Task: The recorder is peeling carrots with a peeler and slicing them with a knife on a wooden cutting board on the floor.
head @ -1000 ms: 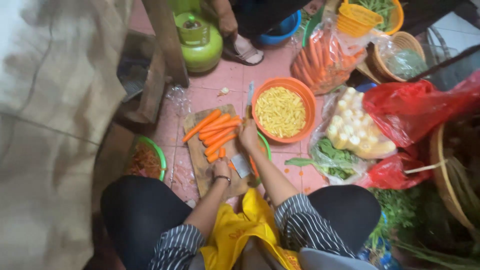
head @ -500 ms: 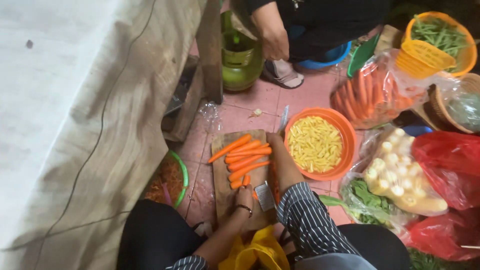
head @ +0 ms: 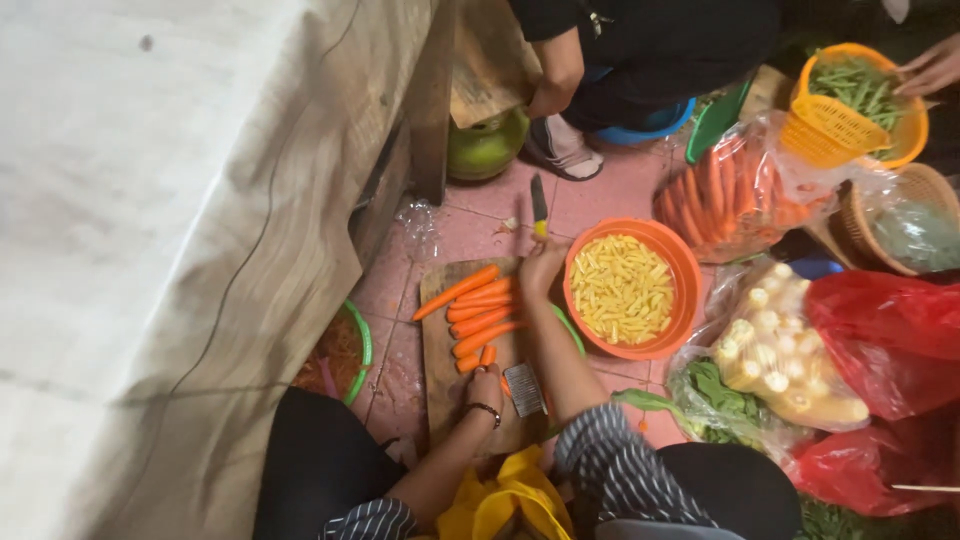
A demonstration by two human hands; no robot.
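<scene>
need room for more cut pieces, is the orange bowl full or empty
Nearly full: pale yellow cut strips cover the orange bowl almost to its rim, with no bare bottom showing.

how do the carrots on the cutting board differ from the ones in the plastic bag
The carrots on the cutting board lie peeled and bare in a loose row, and the left hand touches the nearest pieces. The carrots in the plastic bag are packed close together behind clear plastic, farther from the person, and look larger. Both are orange.
</scene>
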